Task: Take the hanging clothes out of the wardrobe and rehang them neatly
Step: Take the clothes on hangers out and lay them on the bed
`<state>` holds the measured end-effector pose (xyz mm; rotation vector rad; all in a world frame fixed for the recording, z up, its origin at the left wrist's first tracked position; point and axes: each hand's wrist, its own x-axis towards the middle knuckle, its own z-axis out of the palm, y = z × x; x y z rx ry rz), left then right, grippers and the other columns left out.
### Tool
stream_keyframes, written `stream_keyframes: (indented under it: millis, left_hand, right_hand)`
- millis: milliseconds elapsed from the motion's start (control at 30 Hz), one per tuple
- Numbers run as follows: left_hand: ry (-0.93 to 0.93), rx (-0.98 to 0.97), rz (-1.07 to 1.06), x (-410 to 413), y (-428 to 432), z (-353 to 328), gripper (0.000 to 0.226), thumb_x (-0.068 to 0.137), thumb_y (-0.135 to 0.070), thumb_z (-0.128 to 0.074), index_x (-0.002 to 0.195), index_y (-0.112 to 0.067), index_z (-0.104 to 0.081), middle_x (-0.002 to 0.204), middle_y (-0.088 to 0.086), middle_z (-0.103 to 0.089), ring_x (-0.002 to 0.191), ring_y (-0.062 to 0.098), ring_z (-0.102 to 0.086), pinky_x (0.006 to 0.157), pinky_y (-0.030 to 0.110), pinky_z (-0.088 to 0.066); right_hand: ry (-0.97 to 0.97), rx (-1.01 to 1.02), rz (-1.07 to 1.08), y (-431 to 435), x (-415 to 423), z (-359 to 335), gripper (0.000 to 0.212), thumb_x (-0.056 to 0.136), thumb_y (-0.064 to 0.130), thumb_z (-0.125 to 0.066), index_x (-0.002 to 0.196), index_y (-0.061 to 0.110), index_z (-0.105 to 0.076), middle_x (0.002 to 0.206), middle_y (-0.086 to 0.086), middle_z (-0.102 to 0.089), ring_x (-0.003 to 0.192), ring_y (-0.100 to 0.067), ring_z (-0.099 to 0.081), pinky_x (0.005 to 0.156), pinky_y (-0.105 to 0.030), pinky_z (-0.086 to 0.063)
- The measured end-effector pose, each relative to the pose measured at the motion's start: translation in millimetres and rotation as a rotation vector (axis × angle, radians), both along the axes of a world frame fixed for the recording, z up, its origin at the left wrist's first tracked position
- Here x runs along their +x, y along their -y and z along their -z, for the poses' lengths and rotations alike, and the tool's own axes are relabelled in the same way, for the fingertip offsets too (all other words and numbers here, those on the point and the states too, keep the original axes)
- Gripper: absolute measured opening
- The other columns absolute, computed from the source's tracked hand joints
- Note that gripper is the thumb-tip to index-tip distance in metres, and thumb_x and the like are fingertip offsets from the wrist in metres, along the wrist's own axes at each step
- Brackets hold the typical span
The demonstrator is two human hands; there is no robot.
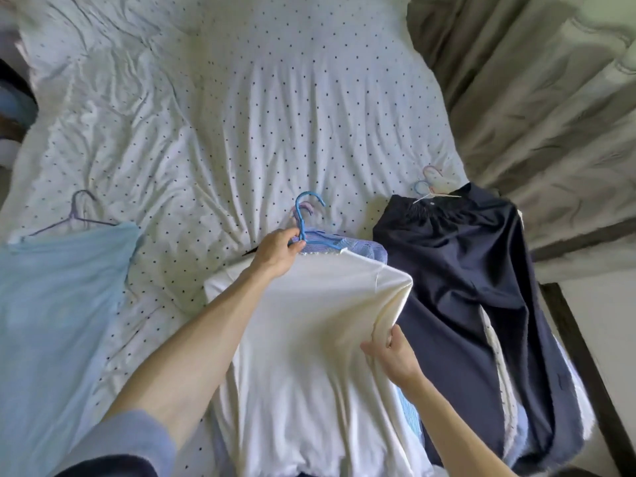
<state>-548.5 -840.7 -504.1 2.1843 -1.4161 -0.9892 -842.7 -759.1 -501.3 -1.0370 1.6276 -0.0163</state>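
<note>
On bed: left hand (277,251) grips blue hanger (304,220); right hand (392,356) pinches cream garment (303,339).

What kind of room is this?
Probably a bedroom: a bed with a crumpled white dotted sheet, beige fabric curtains beside it, and clothes on hangers laid across it, like the dark navy garment.

Bedroom in a home: a rumpled white bed sheet (241,115) with small dark dots fills most of the frame, and heavy grey-beige curtains (533,98) hang at upper right. Clothes lie across the bedding: a pale blue garment (51,321) at left, a white garment (303,339) below a blue hanger (303,215) at centre, and a navy garment (464,287) at right.
</note>
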Motion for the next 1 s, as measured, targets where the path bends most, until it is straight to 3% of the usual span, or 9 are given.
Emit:
stream_keyframes:
  millis: [200, 467, 567, 633, 700, 833, 1000]
  left_hand:
    - [0.048, 0.021, -0.079, 34.3, 52.1, 72.2, 0.024, 0.098, -0.025, -0.061, 0.112, -0.006, -0.066, 0.105, 0.017, -0.068, 0.096, 0.034, -0.062, 0.079, 0.037, -0.044]
    - [0.158, 0.034, -0.111, 47.9, 76.2, 163.8, 0.022, 0.1, -0.027, -0.056, 0.109, -0.014, -0.071, 0.095, 0.019, -0.062, 0.09, 0.038, -0.06, 0.07, 0.037, -0.04]
    - [0.2, 0.067, -0.119, 38.4, 77.5, 191.4, 0.025, 0.1, -0.029, -0.055, 0.114, -0.016, -0.071, 0.102, 0.019, -0.068, 0.094, 0.038, -0.061, 0.068, 0.035, -0.037]
    - [0.237, 0.07, -0.127, 33.9, 81.6, 203.0, 0.026, 0.099, -0.033, -0.057, 0.119, -0.023, -0.07, 0.103, 0.016, -0.07, 0.093, 0.037, -0.063, 0.07, 0.038, -0.043]
    - [0.215, 0.062, -0.148, 33.0, 86.2, 211.3, 0.028, 0.096, -0.035, -0.061, 0.122, -0.029, -0.069, 0.099, 0.012, -0.071, 0.089, 0.035, -0.064, 0.072, 0.039, -0.049]
    - [0.174, 0.062, -0.131, 36.2, 83.8, 216.1, 0.028, 0.095, -0.035, -0.059, 0.12, -0.027, -0.069, 0.099, 0.009, -0.071, 0.09, 0.033, -0.064, 0.073, 0.036, -0.048]
    - [0.218, 0.059, -0.064, 27.2, 73.2, 194.1, 0.026, 0.093, -0.027, -0.054, 0.115, -0.018, -0.063, 0.103, 0.014, -0.069, 0.097, 0.039, -0.061, 0.079, 0.043, -0.05]
  right_hand:
    - [-0.128, 0.041, -0.044, 32.0, 18.3, 35.7, 0.041, 0.082, 0.028, -0.069, 0.111, 0.019, -0.042, 0.097, 0.002, -0.059, 0.083, -0.013, -0.057, 0.059, -0.028, -0.039]
    - [-0.207, 0.061, -0.095, 55.0, 33.1, 75.7, 0.046, 0.087, 0.02, -0.061, 0.127, 0.021, -0.038, 0.093, 0.009, -0.058, 0.08, -0.009, -0.056, 0.057, -0.022, -0.038]
    - [-0.257, 0.048, -0.14, 51.2, 36.3, 89.9, 0.058, 0.09, 0.022, -0.063, 0.14, 0.02, -0.034, 0.112, 0.005, -0.059, 0.097, -0.017, -0.06, 0.072, -0.024, -0.045]
    - [-0.295, 0.03, -0.202, 49.1, 38.9, 96.3, 0.068, 0.09, 0.022, -0.061, 0.149, 0.017, -0.027, 0.137, -0.004, -0.049, 0.123, -0.025, -0.052, 0.094, -0.032, -0.046]
    - [-0.307, 0.03, -0.243, 48.0, 42.0, 101.0, 0.072, 0.086, 0.019, -0.058, 0.15, 0.013, -0.025, 0.144, -0.008, -0.041, 0.131, -0.03, -0.044, 0.106, -0.039, -0.041]
    - [-0.339, 0.026, -0.251, 46.5, 42.7, 106.8, 0.073, 0.078, 0.02, -0.057, 0.144, 0.009, -0.029, 0.134, -0.009, -0.045, 0.122, -0.035, -0.045, 0.102, -0.046, -0.041]
    - [-0.339, -0.06, -0.291, 34.2, 26.1, 89.5, 0.058, 0.082, 0.013, -0.054, 0.136, 0.002, -0.037, 0.123, -0.012, -0.051, 0.113, -0.035, -0.047, 0.093, -0.04, -0.042]
